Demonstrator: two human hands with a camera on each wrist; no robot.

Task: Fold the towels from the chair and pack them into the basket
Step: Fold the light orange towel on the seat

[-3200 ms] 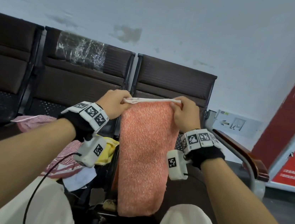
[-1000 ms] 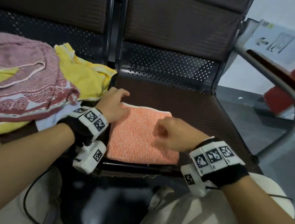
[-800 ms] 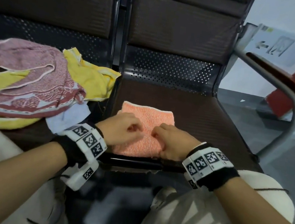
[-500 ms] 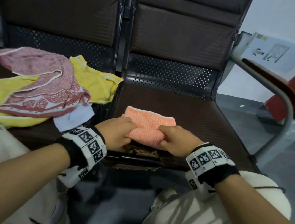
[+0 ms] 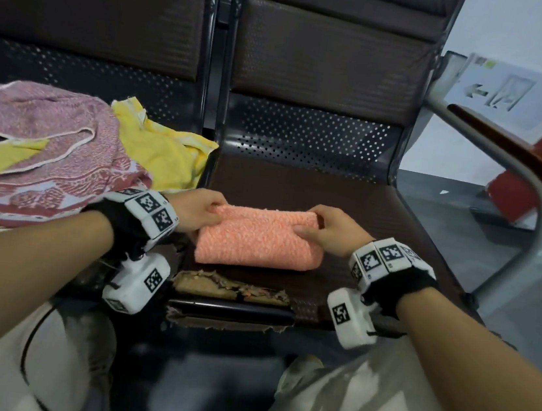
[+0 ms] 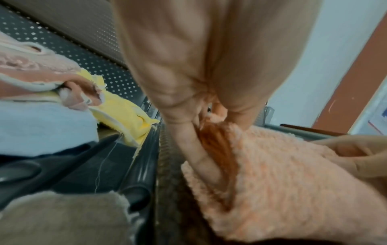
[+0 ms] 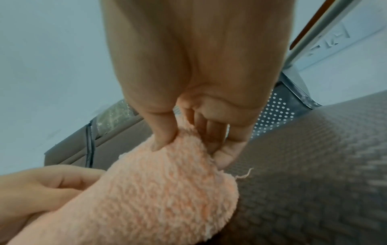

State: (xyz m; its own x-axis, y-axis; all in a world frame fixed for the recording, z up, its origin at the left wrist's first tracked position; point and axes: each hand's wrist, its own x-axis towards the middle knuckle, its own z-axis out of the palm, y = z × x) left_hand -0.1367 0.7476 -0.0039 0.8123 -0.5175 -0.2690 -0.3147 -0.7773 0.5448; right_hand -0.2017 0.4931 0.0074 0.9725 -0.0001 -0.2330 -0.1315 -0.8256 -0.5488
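An orange towel [image 5: 258, 239] lies folded into a thick strip near the front of the right chair seat [image 5: 364, 210]. My left hand [image 5: 199, 212] pinches its left end, thumb on top, and my right hand [image 5: 323, 228] pinches its right end. The wrist views show the orange towel [image 6: 282, 174] [image 7: 157, 190] gripped between thumb and fingers on each side. Unfolded towels lie heaped on the left seat: a red patterned towel [image 5: 64, 152] over a yellow towel [image 5: 163, 151] and a pale blue towel [image 6: 41, 122]. No basket is in view.
The seat's front edge [image 5: 232, 289] is torn, with padding showing. A curved metal armrest [image 5: 519, 174] with a wooden top stands at the right. Chair backs [image 5: 333, 49] rise behind. My knees in light trousers are below the seat edge.
The hanging orange towel came down onto the seat and was folded smaller. In the last half second both hands turned its near edge over away from me, making a thicker, narrower strip.
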